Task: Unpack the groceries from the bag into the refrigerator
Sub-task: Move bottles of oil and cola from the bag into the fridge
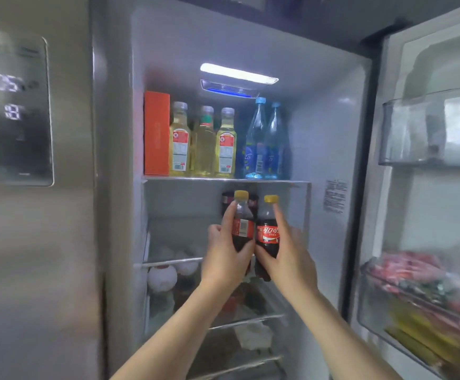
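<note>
**fridgenoob:** ok so what's actually going on with the hands here?

**colddrinkdave:** Each one's got a cola. The left hand (224,252) is wrapped round the left cola bottle (242,224), thumb across the front near the label and one finger up along the neck. The right hand (285,249) is curled round the right cola bottle (267,234) the same way, forefinger pointing up toward the yellow cap. The bottles are upright and touching each other, held up in the opening of the refrigerator (327,127) just under the top shelf (223,179).

**fridgenoob:** so placed or not?

**colddrinkdave:** Not yet, I'd say. They're in the air in front of the second level, bottoms hanging clear below the shelf rail (172,262). Looks like the putting-away step, mid-reach. The bag isn't in shot at all.

**fridgenoob:** what's next then?

**colddrinkdave:** My guess: push both further in and set them down on that second shelf. There's a dark bottle (227,200) already at the back, so they need to land in front of it or beside it without knocking it. Top shelf is packed anyway: orange box (156,133), three yellow oil bottles (204,144), two blue water bottles (264,141).
</note>
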The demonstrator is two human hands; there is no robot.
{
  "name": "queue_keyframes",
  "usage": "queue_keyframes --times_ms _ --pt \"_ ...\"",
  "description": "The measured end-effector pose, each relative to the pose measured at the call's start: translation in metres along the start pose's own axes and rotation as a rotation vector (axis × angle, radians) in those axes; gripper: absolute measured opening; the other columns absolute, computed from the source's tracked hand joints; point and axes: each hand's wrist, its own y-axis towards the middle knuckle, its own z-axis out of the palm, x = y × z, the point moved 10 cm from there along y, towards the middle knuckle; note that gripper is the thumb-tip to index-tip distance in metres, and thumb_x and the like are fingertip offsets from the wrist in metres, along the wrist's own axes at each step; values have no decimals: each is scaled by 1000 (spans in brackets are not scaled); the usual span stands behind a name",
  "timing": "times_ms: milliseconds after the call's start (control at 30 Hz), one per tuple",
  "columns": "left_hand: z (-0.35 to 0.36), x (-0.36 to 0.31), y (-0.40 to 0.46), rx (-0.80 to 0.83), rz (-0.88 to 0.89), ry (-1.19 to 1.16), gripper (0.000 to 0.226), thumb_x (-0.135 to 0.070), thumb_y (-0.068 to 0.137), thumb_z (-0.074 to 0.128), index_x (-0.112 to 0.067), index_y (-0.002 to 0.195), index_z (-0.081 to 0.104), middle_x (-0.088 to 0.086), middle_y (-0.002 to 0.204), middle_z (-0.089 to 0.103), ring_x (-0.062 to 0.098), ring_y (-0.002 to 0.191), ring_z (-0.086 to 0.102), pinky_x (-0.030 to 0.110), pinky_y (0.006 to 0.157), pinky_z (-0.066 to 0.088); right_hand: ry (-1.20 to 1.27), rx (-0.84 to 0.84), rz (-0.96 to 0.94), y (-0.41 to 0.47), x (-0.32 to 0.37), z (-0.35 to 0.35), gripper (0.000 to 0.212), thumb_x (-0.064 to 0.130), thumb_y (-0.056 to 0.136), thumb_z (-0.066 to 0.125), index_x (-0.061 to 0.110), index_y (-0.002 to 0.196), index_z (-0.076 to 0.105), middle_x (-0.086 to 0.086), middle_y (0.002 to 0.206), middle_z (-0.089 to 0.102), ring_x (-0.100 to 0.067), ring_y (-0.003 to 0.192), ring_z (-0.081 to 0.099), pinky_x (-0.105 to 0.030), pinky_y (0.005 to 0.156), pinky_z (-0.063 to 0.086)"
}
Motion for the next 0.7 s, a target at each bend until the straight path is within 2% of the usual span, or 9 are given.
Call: queue_keyframes --times_ms 133,267,367,467,533,600,667,700 --pt "37 49 30 22 -106 26 78 -28 87 63 -53 143 13 -1 112 40 11 94 54 30 84 48 -3 52 80 27 -42 55 88 47 86 62 47 147 -2 1 128 44 -15 107 55 -23 71 37" --pt "67 84 78 4 -150 -55 87 -21 86 62 -47 146 5 -1 115 39 15 97 54 30 88 45 45 15 115 69 -72 96 95 43 84 65 40 148 -5 -3 127 44 -18 108 54 -29 71 43" --pt "90 109 121 6 -219 -101 96 -16 83 67 -45 147 2 2 136 39 23 118 49 35 103 38 87 8 159 105 -94 123 101 39 82 69 36 149 -7 -7 128 43 -24 114 51 -34 79 45" --pt "105 139 155 -2 -325 14 91 -27 79 71 -45 146 12 5 131 46 28 126 39 45 112 26 163 -20 212 130 -115 144 103 33 80 71 37 149 -5 -9 128 41 -26 113 52 -39 85 49" --pt "123 150 176 43 -281 -25 82 -22 75 72 -42 140 27 2 123 56 26 124 42 43 107 34 226 -20 245 144 -128 158 101 26 79 72 33 150 0 -9 128 39 -27 114 51 -42 91 48" --pt "139 163 193 66 -279 -75 73 -15 70 71 -40 130 39 -1 113 63 27 113 54 39 93 48 247 -36 262 154 -138 169 98 21 78 72 31 150 7 -8 127 38 -27 115 50 -41 95 46" --pt "153 175 207 77 -310 -92 70 -12 67 69 -34 128 42 3 105 65 31 95 64 37 73 56 223 -59 281 164 -147 176 96 17 75 74 27 149 14 -8 126 40 -29 117 50 -40 96 45" --pt "160 181 215 88 -324 -93 71 -13 66 69 -32 128 41 5 103 65 32 88 66 39 68 57 222 -64 293 168 -151 179 96 16 73 76 26 148 16 -8 124 41 -29 116 51 -40 95 46"
